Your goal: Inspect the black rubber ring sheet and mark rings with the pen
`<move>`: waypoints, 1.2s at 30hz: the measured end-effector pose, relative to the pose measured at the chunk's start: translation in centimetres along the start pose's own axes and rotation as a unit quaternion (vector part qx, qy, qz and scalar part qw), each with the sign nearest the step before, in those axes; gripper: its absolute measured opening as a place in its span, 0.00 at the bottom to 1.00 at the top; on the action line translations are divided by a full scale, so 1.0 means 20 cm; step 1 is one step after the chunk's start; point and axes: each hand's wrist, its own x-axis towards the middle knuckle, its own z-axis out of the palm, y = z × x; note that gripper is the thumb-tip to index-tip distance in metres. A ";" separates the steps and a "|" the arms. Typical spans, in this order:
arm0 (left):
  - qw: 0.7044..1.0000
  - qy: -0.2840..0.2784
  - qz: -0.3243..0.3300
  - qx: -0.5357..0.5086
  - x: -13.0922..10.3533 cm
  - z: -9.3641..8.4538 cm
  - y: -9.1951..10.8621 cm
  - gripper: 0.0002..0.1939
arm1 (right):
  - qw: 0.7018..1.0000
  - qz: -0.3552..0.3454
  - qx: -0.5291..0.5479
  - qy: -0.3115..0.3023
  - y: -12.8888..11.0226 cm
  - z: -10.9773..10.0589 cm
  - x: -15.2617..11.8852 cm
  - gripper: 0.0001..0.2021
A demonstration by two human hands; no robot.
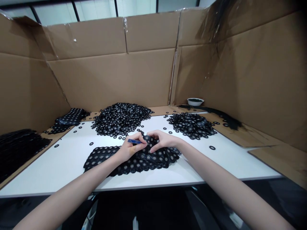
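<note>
My left hand (133, 147) is closed in a pen-like grip around a thin tool with a blue handle (134, 141); its tip is hidden at the black work. Under both hands lies a sheet of black rings joined in rows (103, 155), its right part bunched and raised. My right hand (164, 140) curls over that raised part, thumb on the near side and fingers on the far side, gripping it. The two hands are close together, with a few rings showing between their fingertips.
Behind the hands rises a large heap of loose black rings (122, 118), with a smaller heap (192, 125) to the right. Single rings lie scattered on the white board (64, 166). A white bowl (195, 102), black strands (225, 116) and stacked black sheets (19, 150) sit near cardboard walls (107, 80).
</note>
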 end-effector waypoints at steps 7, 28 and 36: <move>1.000 -0.002 0.008 -0.004 0.00 0.00 0.00 0.07 | 1.000 0.001 0.003 -0.002 0.00 0.00 0.00 0.17; 0.996 -0.028 0.033 0.078 -0.01 0.02 0.02 0.07 | 0.999 -0.022 0.032 0.012 0.03 0.02 0.02 0.16; 0.993 -0.061 0.038 0.090 0.00 0.02 0.03 0.07 | 0.999 -0.017 0.025 0.015 0.01 0.03 0.02 0.15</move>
